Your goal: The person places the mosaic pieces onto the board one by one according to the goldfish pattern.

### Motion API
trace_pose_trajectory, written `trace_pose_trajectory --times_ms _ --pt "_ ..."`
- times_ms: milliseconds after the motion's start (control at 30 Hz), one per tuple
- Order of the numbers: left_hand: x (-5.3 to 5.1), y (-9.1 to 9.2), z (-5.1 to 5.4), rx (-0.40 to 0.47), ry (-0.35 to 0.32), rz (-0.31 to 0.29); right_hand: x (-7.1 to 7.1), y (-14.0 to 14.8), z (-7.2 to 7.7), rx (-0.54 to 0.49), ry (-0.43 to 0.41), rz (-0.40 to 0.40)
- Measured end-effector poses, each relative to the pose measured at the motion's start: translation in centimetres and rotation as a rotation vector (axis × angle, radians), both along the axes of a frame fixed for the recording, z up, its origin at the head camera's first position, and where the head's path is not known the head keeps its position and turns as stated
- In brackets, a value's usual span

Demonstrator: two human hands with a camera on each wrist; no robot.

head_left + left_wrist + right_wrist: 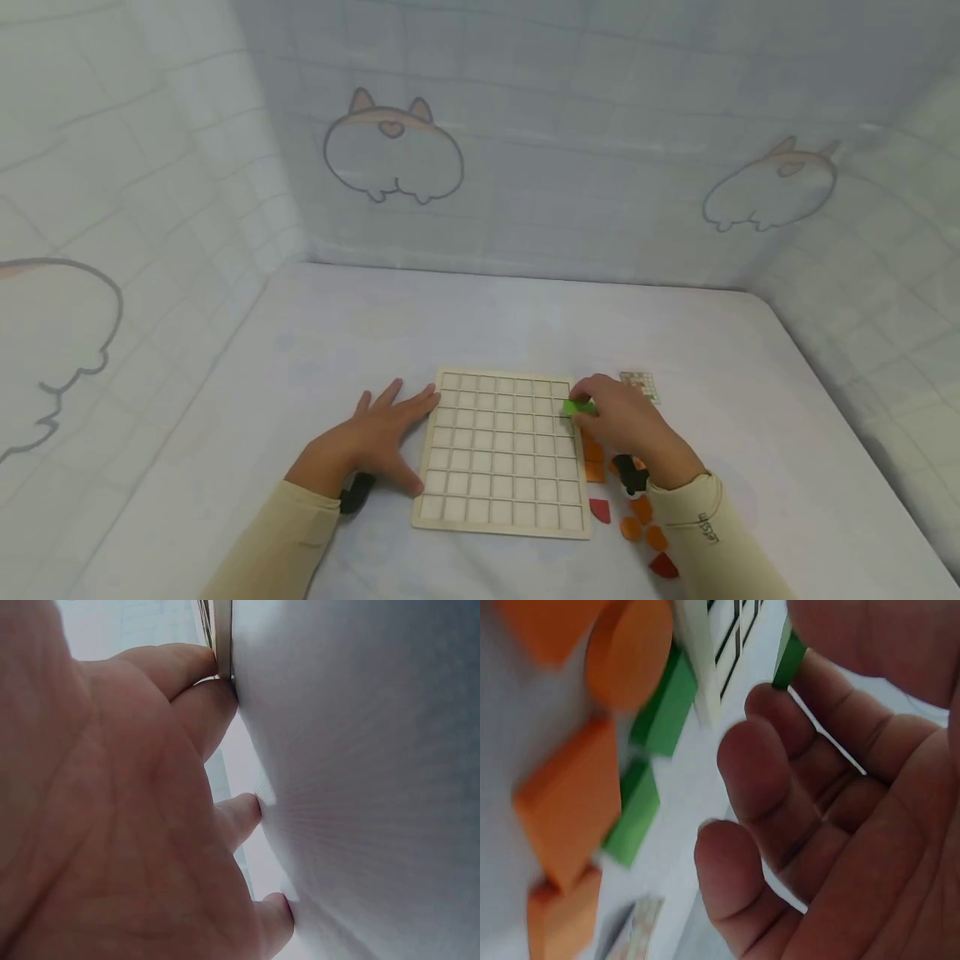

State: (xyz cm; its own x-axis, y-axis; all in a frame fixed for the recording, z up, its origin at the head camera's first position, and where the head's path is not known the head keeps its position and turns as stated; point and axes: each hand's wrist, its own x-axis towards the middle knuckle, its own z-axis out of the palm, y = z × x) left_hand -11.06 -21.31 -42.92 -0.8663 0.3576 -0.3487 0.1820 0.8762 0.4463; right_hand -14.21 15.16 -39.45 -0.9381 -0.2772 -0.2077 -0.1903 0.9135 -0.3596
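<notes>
A pale wooden board with a grid of square cells lies on the white table. My left hand is spread at its left side, thumb and forefinger touching the edge; in the left wrist view the fingertips rest on the cloth beside the board's edge. My right hand pinches a green piece at the board's upper right edge. In the right wrist view the green piece sits between thumb and fingers, close to the board.
Orange pieces, red pieces and a black-and-white object lie right of the board. A small patterned card is behind my right hand. A black object is beneath my left wrist. Loose green pieces show in the right wrist view.
</notes>
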Motion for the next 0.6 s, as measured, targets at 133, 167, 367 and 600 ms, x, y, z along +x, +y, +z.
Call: trace_pose_trajectory --times_ms 133,167,367,600 --pt "0.0 0.1 0.2 0.004 -0.008 0.014 0.0 -1.0 -0.5 -0.009 -0.036 -0.001" --pt "0.0 0.2 0.3 0.007 -0.012 0.017 0.1 -1.2 -0.7 -0.015 -0.048 0.005" --pt "-0.1 0.1 0.1 -0.004 -0.017 0.027 -0.1 -1.6 -1.2 -0.024 -0.082 0.000" --pt "-0.2 0.2 0.1 0.009 -0.016 0.014 0.1 -1.9 -0.9 -0.009 -0.072 -0.030"
